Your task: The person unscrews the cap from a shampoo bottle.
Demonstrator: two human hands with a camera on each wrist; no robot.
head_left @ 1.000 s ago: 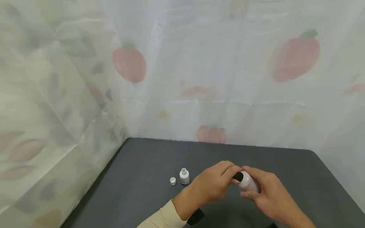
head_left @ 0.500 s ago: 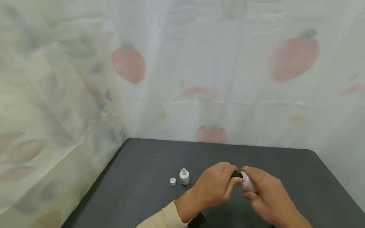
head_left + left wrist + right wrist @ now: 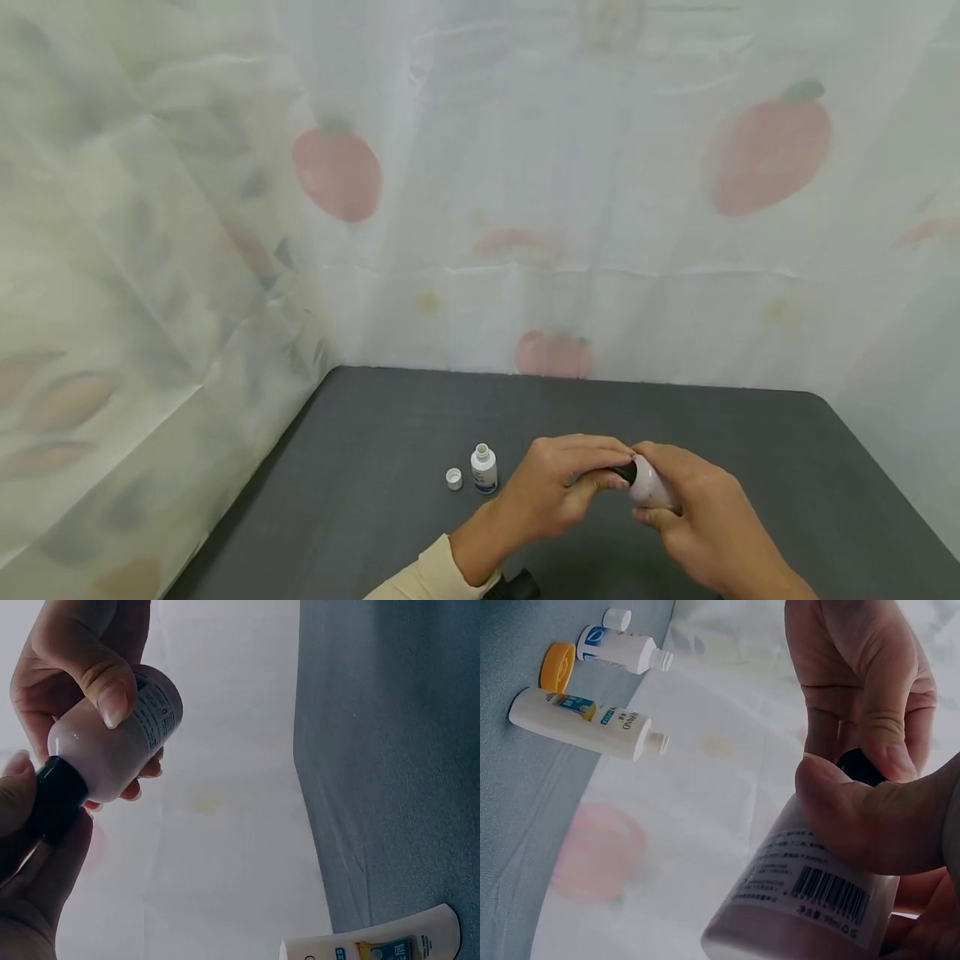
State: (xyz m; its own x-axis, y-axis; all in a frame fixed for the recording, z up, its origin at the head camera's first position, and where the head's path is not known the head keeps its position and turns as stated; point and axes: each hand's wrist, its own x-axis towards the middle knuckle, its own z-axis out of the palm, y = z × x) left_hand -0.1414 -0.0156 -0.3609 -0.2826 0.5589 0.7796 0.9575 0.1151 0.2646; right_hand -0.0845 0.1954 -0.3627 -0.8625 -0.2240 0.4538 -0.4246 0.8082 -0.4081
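Held above the table, a pale pink bottle with a black cap lies tilted, its cap end toward the left. My right hand grips the bottle's body, thumb on the near side. The thumb and fingers of my left hand pinch the black cap, which sits on the bottle's neck. A printed label with a barcode faces the right wrist camera. In that view my right thumb partly hides the cap.
On the dark grey table stand an uncapped small white bottle and a loose white cap. The right wrist view adds a taller uncapped white bottle and a yellow cap. A printed curtain hangs behind.
My left fingers have shifted round the black cap, and the left hand has turned, its fingers lying straighter over the top now. The bottle and right hand stay nearly in place.
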